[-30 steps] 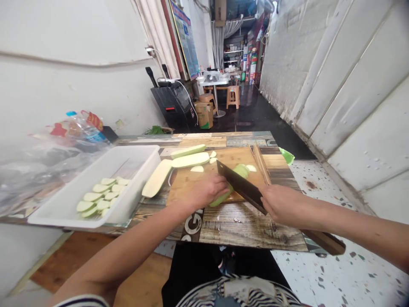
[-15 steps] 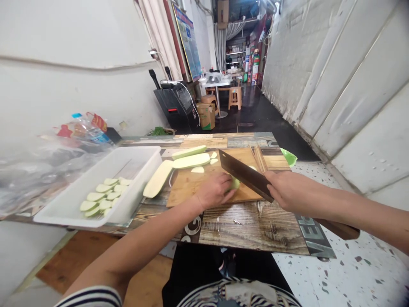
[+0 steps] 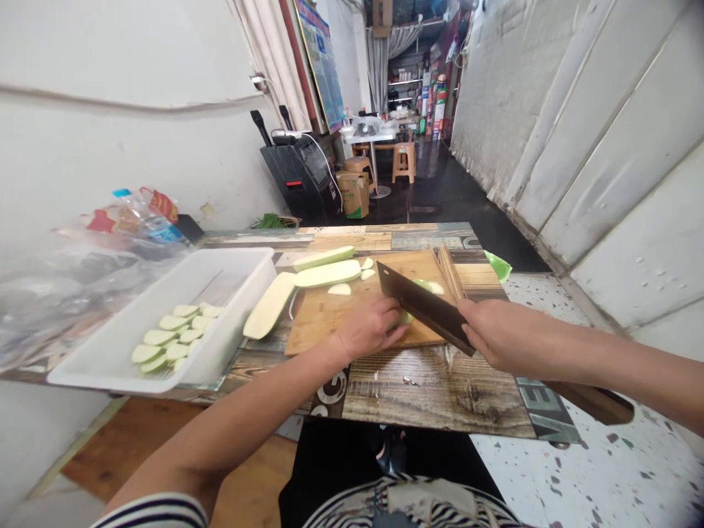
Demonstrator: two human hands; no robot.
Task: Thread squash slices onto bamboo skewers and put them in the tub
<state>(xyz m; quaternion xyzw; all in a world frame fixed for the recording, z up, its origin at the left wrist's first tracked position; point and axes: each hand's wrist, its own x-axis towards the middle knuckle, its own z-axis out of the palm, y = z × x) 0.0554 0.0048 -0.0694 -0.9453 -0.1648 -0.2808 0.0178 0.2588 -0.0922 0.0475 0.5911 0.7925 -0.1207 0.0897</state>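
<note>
My right hand [image 3: 498, 334] is wrapped round the handle of a dark cleaver [image 3: 423, 306], its blade slanting down across a wooden cutting board [image 3: 324, 312]. My left hand [image 3: 369, 326] curls over a pale green vegetable piece [image 3: 405, 317] right beside the blade. Cut slices [image 3: 430, 286] lie just behind the blade. Long vegetable halves [image 3: 328, 274] rest at the board's far left.
A white tray [image 3: 231, 275] holding several green slices [image 3: 173, 334] stands at the left. A bundle of wooden skewers [image 3: 449, 271] lies at the board's right, a green dish [image 3: 498, 265] beyond it. Plastic bags and a bottle [image 3: 146, 213] crowd the left wall.
The piece under my left hand has grown much shorter. The cleaver rose and moved right, then came down close to my left fingers again.
</note>
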